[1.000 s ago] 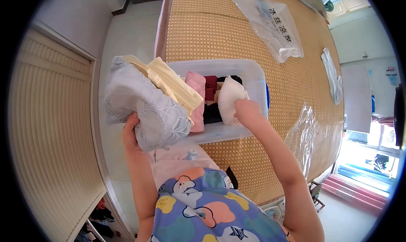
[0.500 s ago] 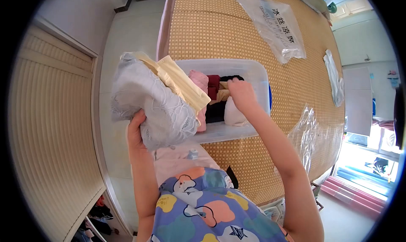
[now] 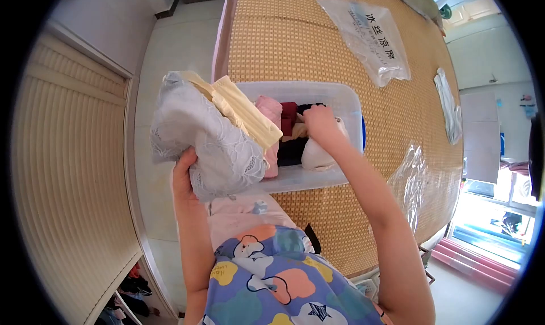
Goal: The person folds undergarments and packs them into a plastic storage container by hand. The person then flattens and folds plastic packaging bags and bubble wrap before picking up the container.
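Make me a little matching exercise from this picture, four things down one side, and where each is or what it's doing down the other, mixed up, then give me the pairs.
Column one
1. Left hand
2. Right hand
3. Printed plastic bag
4. Pink cloth

Column two
A. Lying on the woven mat, outside the bin
B. Reaching into the bin
C. Inside the bin, beside the dark red cloth
D. Gripping the pale lace-trimmed garment

Right pairs: 1-D, 2-B, 3-A, 4-C.
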Demonstrator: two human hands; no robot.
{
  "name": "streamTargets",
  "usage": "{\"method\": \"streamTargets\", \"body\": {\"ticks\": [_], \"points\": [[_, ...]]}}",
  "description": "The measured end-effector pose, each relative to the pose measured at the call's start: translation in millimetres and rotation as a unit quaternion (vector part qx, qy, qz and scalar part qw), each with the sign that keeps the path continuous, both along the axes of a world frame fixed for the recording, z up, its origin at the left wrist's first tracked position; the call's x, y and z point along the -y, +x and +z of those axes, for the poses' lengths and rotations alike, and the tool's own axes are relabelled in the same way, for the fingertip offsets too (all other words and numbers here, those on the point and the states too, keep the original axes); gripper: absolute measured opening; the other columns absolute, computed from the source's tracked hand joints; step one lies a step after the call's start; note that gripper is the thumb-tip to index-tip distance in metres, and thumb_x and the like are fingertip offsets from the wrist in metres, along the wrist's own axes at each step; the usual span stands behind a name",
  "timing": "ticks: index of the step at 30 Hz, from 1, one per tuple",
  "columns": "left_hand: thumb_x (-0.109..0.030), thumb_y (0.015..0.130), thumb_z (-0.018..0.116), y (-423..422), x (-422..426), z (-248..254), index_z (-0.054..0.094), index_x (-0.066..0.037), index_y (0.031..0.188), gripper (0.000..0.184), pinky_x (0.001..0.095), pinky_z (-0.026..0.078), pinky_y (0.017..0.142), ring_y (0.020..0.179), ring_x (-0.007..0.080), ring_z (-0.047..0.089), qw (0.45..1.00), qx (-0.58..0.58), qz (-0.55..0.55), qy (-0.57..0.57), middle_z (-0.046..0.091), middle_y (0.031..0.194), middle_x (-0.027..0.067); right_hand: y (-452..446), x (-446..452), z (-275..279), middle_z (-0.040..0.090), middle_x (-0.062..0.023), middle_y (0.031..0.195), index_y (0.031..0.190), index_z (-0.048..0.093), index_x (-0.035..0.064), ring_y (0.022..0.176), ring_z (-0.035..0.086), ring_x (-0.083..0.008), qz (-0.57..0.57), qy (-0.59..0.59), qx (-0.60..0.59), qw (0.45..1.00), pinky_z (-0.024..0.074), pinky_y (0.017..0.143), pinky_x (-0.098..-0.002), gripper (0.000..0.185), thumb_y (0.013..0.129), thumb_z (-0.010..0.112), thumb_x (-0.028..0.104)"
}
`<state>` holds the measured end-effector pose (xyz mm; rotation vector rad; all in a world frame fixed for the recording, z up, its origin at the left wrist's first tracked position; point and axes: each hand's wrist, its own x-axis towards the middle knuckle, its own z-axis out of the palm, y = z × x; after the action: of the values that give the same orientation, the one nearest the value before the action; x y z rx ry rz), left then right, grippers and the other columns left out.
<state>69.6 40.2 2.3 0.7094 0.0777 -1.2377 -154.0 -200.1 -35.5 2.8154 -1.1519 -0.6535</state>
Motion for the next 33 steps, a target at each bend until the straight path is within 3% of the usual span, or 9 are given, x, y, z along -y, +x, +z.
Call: {"method": "streamTargets", "body": {"ticks": [3,6,12,15,21,24,27,30,33], "points": [[-0.022,0.081,0.061,1.3,-4.4,0.8,0.048,-0.001,0.124,0.049,0.0429,0.044,0.095,0.111,0.0293,0.054,0.999,-0.016,-0.011,-0.047,0.055,0.12,0.0138,-9.6,3.0,12.5,0.06,-0.0124,0.09,0.074,0.063,0.006,0.085,0.062,-0.0278,0.101,-0.066,0.111,0.986,0.0497,0.073,-0.0407,0.013,0.068,0.068,0.016],[-0.015,0.08,0.061,3.6,-0.1,6.2,0.05,0.001,0.12,0.045,0.0418,0.048,0.091,0.104,0.0274,0.058,0.998,-0.036,0.049,0.013,0.059,0.113,0.0141,-13.1,4.7,12.3,0.06,-0.0121,0.091,0.081,0.064,0.0063,0.087,0.062,-0.0279,0.025,0.09,0.06,0.994,0.05,0.074,-0.0401,0.021,0.065,0.071,0.017],[-0.016,0.081,0.061,18.2,-7.9,-4.3,0.051,0.0,0.12,0.043,0.0407,0.046,0.092,0.105,0.0267,0.057,0.997,-0.036,0.062,-0.015,0.059,0.114,0.0132,-0.1,-0.5,10.4,0.058,-0.0125,0.095,0.091,0.06,0.0071,0.089,0.06,-0.0307,0.03,0.083,-0.028,0.996,0.0503,0.076,-0.0402,0.032,0.062,0.073,0.013],[-0.017,0.082,0.06,25.9,-20.2,5.7,0.051,-0.001,0.121,0.043,0.0414,0.045,0.094,0.106,0.0273,0.056,0.995,-0.009,0.078,-0.064,0.058,0.116,0.0129,-3.6,-2.1,23.1,0.058,-0.0125,0.096,0.094,0.056,0.0064,0.09,0.059,-0.0304,0.089,0.077,0.023,0.993,0.0502,0.075,-0.0402,0.032,0.065,0.07,0.01],[-0.019,0.083,0.058,47.4,-30.6,-4.2,0.045,-0.003,0.129,0.05,0.0442,0.039,0.1,0.115,0.0294,0.05,0.988,-0.023,0.099,-0.12,0.052,0.126,0.0125,-14.5,-13.1,34.0,0.057,-0.0117,0.093,0.097,0.053,0.007,0.095,0.057,-0.0287,0.047,-0.04,0.179,0.982,0.0447,0.08,-0.0398,0.028,0.071,0.056,-0.002],[-0.02,0.084,0.058,50.5,-30.3,-4.9,0.042,-0.003,0.131,0.052,0.0449,0.036,0.102,0.118,0.0295,0.047,0.986,-0.03,0.087,-0.141,0.05,0.129,0.0126,-18.0,-10.9,39.0,0.059,-0.0094,0.092,0.101,0.051,0.0071,0.086,0.058,-0.0254,0.117,-0.149,0.267,0.945,0.0441,0.077,-0.0377,0.035,0.068,0.063,0.003],[-0.02,0.084,0.058,46.6,-30.6,3.0,0.042,-0.003,0.131,0.053,0.0451,0.036,0.103,0.119,0.0298,0.047,0.981,-0.038,0.098,-0.166,0.049,0.129,0.0128,-23.3,-14.8,64.0,0.059,-0.0118,0.097,0.11,0.051,0.0068,0.092,0.057,-0.0274,0.03,-0.158,0.334,0.929,0.0445,0.079,-0.0384,0.038,0.074,0.059,0.005],[-0.02,0.084,0.057,49.7,-32.6,-0.5,0.042,-0.003,0.131,0.052,0.0449,0.036,0.103,0.119,0.0298,0.046,0.981,-0.037,0.111,-0.156,0.049,0.129,0.0129,-13.1,-35.1,96.5,0.059,-0.0156,0.105,0.117,0.048,0.0037,0.096,0.058,-0.0316,-0.085,-0.107,0.461,0.877,0.0452,0.08,-0.0401,0.038,0.082,0.057,0.015],[-0.022,0.084,0.057,48.7,-30.9,0.1,0.042,-0.004,0.132,0.053,0.0446,0.036,0.102,0.119,0.0299,0.046,0.983,-0.021,0.135,-0.12,0.049,0.13,0.0128,10.0,-68.1,106.7,0.057,-0.0196,0.11,0.121,0.044,0.0017,0.096,0.058,-0.0361,-0.245,0.182,0.546,0.78,0.0462,0.079,-0.0424,0.044,0.086,0.058,0.025]]}}
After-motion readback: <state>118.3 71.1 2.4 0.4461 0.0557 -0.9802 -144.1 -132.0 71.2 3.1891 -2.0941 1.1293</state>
